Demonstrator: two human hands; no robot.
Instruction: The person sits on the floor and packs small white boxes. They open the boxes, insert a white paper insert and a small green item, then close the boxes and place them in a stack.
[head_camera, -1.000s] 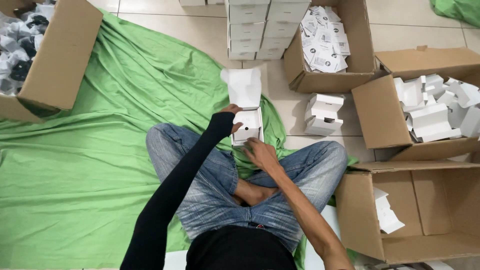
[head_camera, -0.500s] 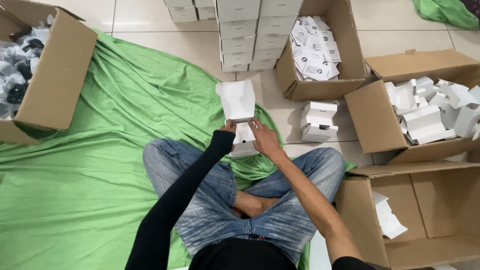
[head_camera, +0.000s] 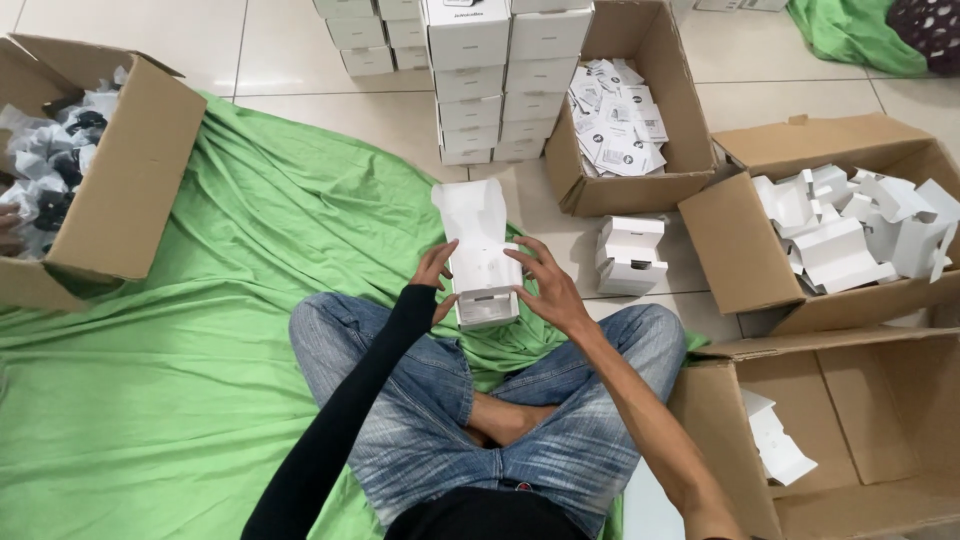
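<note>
Seated cross-legged on the green cloth (head_camera: 180, 380), the person steadies a small white carton (head_camera: 483, 285) above the knees, left hand (head_camera: 432, 275) and right hand (head_camera: 545, 285) clamped on its sides, its lid flap open. Beyond the carton rise stacked white boxes (head_camera: 500, 75); a leaflet-filled cardboard box (head_camera: 625, 120) sits beside them, within reach.

left arm — long black sleeve down to the wrist | right arm — bare | legs — faded blue jeans | feet — bare

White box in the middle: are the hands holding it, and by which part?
Yes. Both hands hold the small white box by its sides: left hand on its left wall, right hand on its right wall. Its lid flap stands open.
</note>
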